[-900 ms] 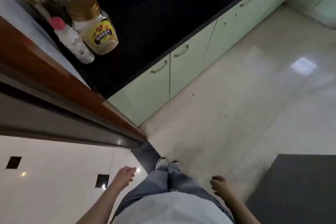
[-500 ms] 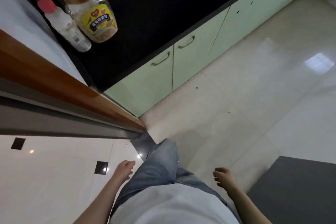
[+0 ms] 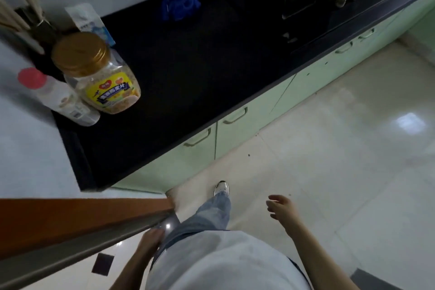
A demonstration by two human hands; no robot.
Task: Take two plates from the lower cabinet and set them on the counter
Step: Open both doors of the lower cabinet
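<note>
A black counter [image 3: 188,73] runs from lower left to upper right. Below it are pale green lower cabinet doors [image 3: 237,132] with curved handles, all closed. No plates are in view. My left hand [image 3: 150,240] hangs by my hip beside the door frame, fingers loosely curled, holding nothing. My right hand [image 3: 282,207] is out over the floor tiles, fingers relaxed, holding nothing. One leg in jeans steps forward, its shoe [image 3: 221,188] near the cabinet base.
A gold-lidded jar [image 3: 98,75], a white bottle with a red cap [image 3: 54,96], a utensil holder [image 3: 26,19] and a blue cloth [image 3: 181,0] stand on the counter. A stove [image 3: 317,0] is at the far right. A brown door frame [image 3: 70,216] crosses the lower left.
I have stepped through the doorway toward the counter. The view swung up along the counter, and my right hand has lifted forward.
</note>
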